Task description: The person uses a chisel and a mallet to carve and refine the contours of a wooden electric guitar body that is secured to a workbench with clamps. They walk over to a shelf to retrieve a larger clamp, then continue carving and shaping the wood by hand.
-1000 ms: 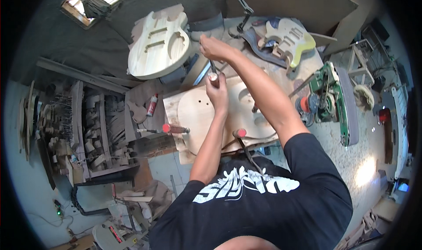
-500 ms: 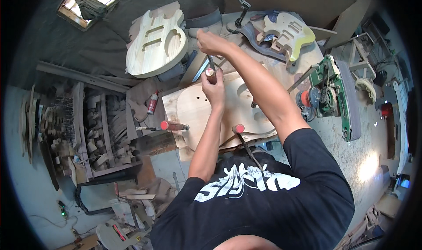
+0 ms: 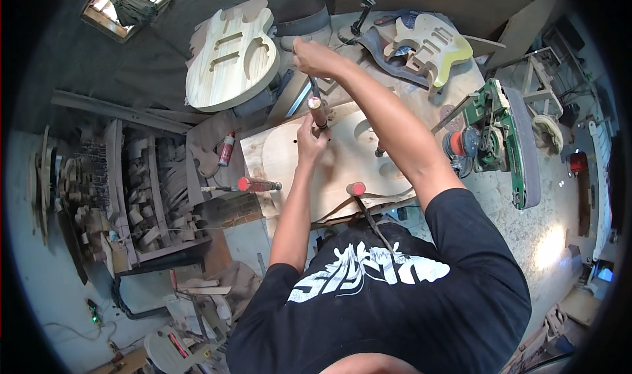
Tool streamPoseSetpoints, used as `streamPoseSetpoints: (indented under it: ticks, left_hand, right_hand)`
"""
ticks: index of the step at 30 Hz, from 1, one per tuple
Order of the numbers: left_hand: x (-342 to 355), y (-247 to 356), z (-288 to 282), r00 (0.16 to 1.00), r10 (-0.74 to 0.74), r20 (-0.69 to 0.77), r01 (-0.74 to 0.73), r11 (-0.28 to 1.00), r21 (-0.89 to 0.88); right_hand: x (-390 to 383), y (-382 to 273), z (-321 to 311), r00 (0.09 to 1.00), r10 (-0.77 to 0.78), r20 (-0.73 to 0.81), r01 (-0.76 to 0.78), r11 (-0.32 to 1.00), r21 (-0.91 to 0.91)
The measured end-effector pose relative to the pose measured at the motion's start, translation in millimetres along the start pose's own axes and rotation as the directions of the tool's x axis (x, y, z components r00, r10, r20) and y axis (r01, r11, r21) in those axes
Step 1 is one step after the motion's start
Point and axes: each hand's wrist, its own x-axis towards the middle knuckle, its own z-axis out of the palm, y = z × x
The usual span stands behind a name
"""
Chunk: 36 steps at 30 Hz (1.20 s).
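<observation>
Both hands on or near one F-clamp (image 3: 318, 115) at the far edge of the work. Left hand (image 3: 311, 142) at the lower end of its wooden handle, in contact by the look of it; can't tell if the fingers close round it. Right hand (image 3: 318, 58) beyond the handle, at the upper part of the clamp bar; fingers curled, grip hidden. Hands apart from each other.

Guitar body blank (image 3: 345, 165) lies flat in front of the torso, under both forearms, on a rough-edged wooden board (image 3: 253, 155). Around it: red-ended clamp handle (image 3: 259, 184) at its left side, a second clamp (image 3: 356, 189) at the near edge with its bar running toward the shirt, a third clamp (image 3: 380, 151) partly behind the right forearm. Two routed guitar bodies past the work: pale one (image 3: 230, 61) at left, yellow-edged one (image 3: 431, 48) at right on the table (image 3: 466, 90). Green belt sander (image 3: 500, 144) to the right.

Risks, my judgement: uneven clamp pressure could make blank and board slide apart; a jaw seated at a tilt could slip or dent the wood; a loose hold could drop the clamp onto the blank; near clamp's bar could snag the shirt if the person leans in; reaching arm could knock the third clamp.
</observation>
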Motion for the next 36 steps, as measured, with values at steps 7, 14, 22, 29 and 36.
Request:
streamPoseSetpoints:
  ticks: [7,14,22,29,36]
  left_hand:
    - [-15,-8,2,0.999,0.044,-0.026,-0.047,0.992,-0.117]
    - [-33,-26,6,0.967,0.230,-0.107,-0.131,0.813,0.567]
    - [-29,-24,12,0.974,0.182,-0.136,-0.074,0.819,0.569]
    - [-27,-27,9,0.980,0.150,-0.133,-0.049,0.824,0.565]
    - [-28,-31,9,0.982,0.135,-0.130,-0.048,0.851,0.524]
  right_hand:
    - [-3,-2,0,1.000,0.013,0.000,-0.013,1.000,0.014]
    - [1,10,11,0.999,-0.004,-0.042,0.003,0.999,-0.032]
    - [-23,1,9,0.995,-0.066,-0.080,0.064,0.998,-0.019]
    - [-20,0,2,0.999,0.015,-0.036,-0.017,0.999,-0.045]
    - [-20,5,7,0.997,-0.018,-0.079,0.014,0.999,-0.047]
